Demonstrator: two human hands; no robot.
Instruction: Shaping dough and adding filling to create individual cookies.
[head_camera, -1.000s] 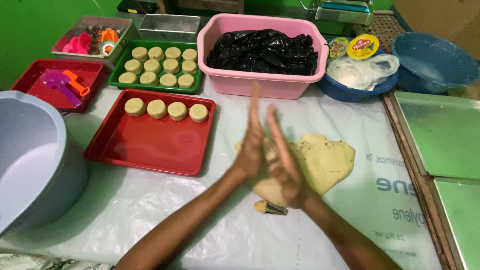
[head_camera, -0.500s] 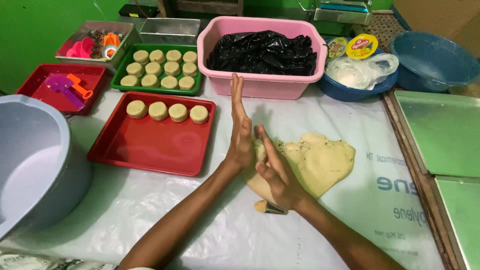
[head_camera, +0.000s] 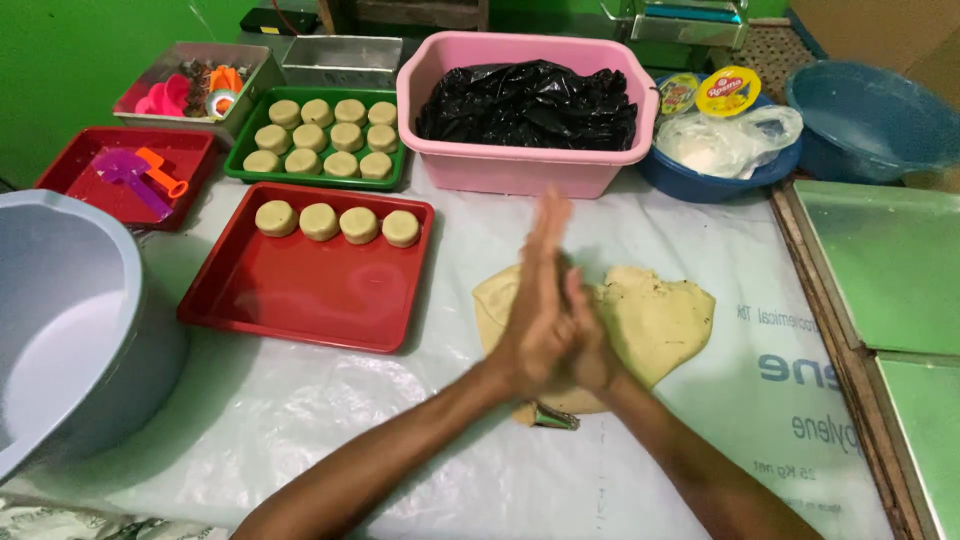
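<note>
My left hand (head_camera: 535, 300) and my right hand (head_camera: 592, 345) are pressed flat, palm against palm, above the near edge of a flattened slab of pale yellow dough (head_camera: 665, 320). The fingers of both hands point away from me. Anything between the palms is hidden. A small metal cutter (head_camera: 553, 417) lies on the white plastic sheet just below my wrists. To the left, a red tray (head_camera: 300, 300) holds a row of several round dough discs (head_camera: 340, 224) along its far side.
A green tray (head_camera: 240, 172) of dough discs sits behind the red one. A pink tub (head_camera: 520, 178) holds a black plastic bag. A grey basin (head_camera: 70, 320) stands at the left, blue bowls (head_camera: 870, 120) at the back right, and green baking trays (head_camera: 890, 260) on the right.
My palms have slid against each other: the left hand moved forward and up, the right hand drew back toward me. The hands stay over the dough slab.
</note>
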